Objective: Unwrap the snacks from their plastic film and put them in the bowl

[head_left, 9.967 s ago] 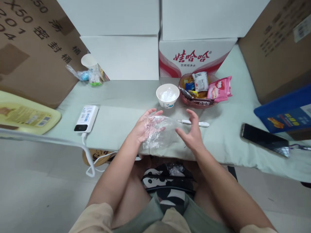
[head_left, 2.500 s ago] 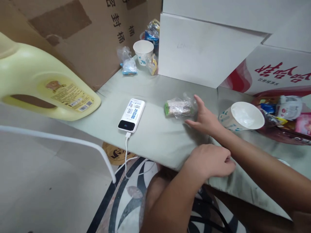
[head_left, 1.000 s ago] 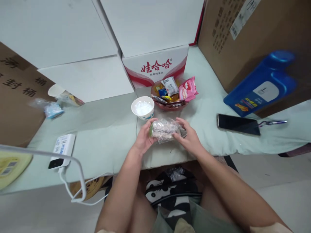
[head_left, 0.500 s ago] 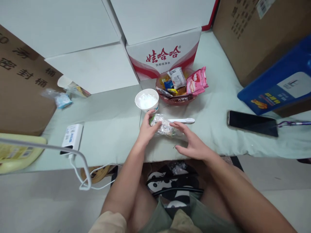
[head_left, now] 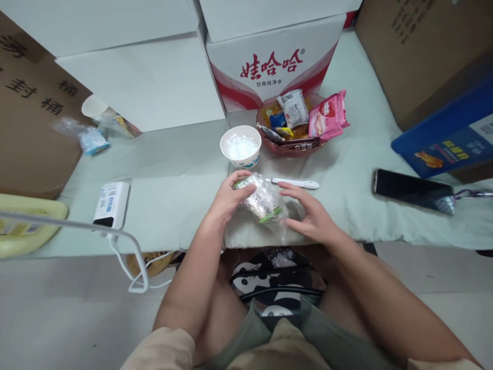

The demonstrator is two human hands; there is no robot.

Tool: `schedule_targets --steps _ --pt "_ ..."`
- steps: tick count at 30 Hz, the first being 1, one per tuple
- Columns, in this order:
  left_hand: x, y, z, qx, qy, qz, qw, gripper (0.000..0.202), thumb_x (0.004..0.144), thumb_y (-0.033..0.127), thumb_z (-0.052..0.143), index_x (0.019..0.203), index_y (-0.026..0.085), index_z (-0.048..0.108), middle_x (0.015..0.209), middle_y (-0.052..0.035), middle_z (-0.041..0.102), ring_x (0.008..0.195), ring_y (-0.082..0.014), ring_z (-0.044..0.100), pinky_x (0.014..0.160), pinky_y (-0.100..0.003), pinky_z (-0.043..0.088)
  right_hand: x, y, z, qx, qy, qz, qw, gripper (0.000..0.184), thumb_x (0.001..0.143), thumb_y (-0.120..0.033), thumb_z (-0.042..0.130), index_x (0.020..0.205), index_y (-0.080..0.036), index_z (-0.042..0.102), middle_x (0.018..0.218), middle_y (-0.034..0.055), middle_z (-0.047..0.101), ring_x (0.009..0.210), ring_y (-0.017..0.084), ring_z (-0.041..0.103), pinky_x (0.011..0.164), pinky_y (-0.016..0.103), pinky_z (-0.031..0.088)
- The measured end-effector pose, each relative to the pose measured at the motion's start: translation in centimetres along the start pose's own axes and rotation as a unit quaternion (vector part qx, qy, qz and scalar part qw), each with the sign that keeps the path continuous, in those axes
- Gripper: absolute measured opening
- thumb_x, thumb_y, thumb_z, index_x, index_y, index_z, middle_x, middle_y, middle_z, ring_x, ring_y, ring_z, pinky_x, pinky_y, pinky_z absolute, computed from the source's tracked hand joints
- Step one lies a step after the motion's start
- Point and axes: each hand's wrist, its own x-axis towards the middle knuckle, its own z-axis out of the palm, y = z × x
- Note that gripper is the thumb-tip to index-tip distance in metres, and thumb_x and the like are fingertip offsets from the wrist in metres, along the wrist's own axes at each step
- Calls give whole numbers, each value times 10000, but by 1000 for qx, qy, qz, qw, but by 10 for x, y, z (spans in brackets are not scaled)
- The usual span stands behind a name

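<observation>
My left hand [head_left: 230, 195] grips a clear, crinkly plastic-wrapped packet [head_left: 262, 200] with green edges, the thumb on top of it. What is inside the wrap is hidden by glare. To the right of the packet, my right hand [head_left: 310, 213] has its fingers apart, the tips by the loose end of the plastic. A white-handled knife or similar slim tool [head_left: 304, 183] lies just beyond the packet, its left end partly covered. Behind my left hand stands a white paper cup [head_left: 241, 149] with clear plastic inside.
A pinkish glass bowl [head_left: 287, 150] of wrapped snacks stands behind, against a white and red carton [head_left: 269, 72]. A phone [head_left: 412, 190] and blue container [head_left: 442, 133] are at right. Left are a corded power bank [head_left: 112, 204], a yellow jug [head_left: 34, 226] and a plastic bag [head_left: 92, 140].
The packet has turned and tilted up in my left hand, showing its green lower edge. My right hand stays beside it, fingers spread. The camera view has shifted slightly.
</observation>
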Motion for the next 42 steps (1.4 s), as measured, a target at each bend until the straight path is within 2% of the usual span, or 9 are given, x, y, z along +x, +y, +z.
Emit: schedule_targets --steps 2,7,11,16,19,22,28,35,42 --pt "-5 -4 6 35 -4 23 999 525 611 368 835 1070 192 652 1139 -60 685 722 -124 622 632 -239 503 1 -8 11 28 38 5 999 183 881 -412 653 984 -269 702 1152 70 747 1119 259 686 1011 457 525" --pt "-12 -13 21 129 -26 115 985 430 716 392 772 1082 178 698 1049 -58 715 888 -187 648 787 -285 521 -2 -16 25 -4 128 57 990 123 884 -312 597 811 -246 672 778 14 721 729 187 663 728 348 547" --pt "-14 -14 24 155 -59 200 966 474 770 493 740 1139 199 696 1140 -75 713 1034 -233 649 916 -340 514 -3 -9 26 -55 209 13 976 37 827 -278 636 835 -243 638 880 31 647 869 206 624 800 373 523" --pt "-18 -16 22 121 -164 218 954 741 669 633 788 1260 229 596 1297 -111 621 1166 -288 609 965 -382 514 0 4 32 17 208 103 972 469 733 -297 688 1153 -263 483 1157 74 554 1035 231 594 828 381 539" --pt "-20 -19 26 151 -131 200 959 776 658 502 838 1308 239 506 1347 -108 551 1187 -277 584 1001 -391 499 3 8 34 135 158 163 964 581 736 -320 692 1235 -275 399 1101 51 578 968 203 623 850 367 545" --pt "-20 -20 27 145 -105 168 969 623 760 357 751 1306 255 470 1295 -77 564 1093 -220 608 961 -364 516 6 8 30 191 123 194 955 573 732 -366 718 1214 -273 424 1085 49 601 1007 210 624 873 359 540" --pt "-17 -16 18 53 -161 119 978 574 726 285 772 1250 271 539 1184 -53 618 938 -183 637 777 -281 549 7 0 18 260 71 212 939 525 737 -434 757 1163 -272 497 1145 56 624 968 204 640 813 341 548" --pt "-18 -17 19 -19 -179 96 979 745 691 377 849 1315 356 442 1209 -40 628 874 -167 683 751 -308 590 9 6 26 289 170 202 920 422 752 -447 746 1063 -277 518 1041 16 650 916 184 642 804 325 549" --pt "-9 -20 20 19 -51 164 985 483 709 370 829 1109 262 581 1156 -45 667 817 -136 672 697 -255 582 10 15 9 153 211 173 950 309 874 -502 562 1056 -253 578 1064 43 668 902 192 643 757 322 541"
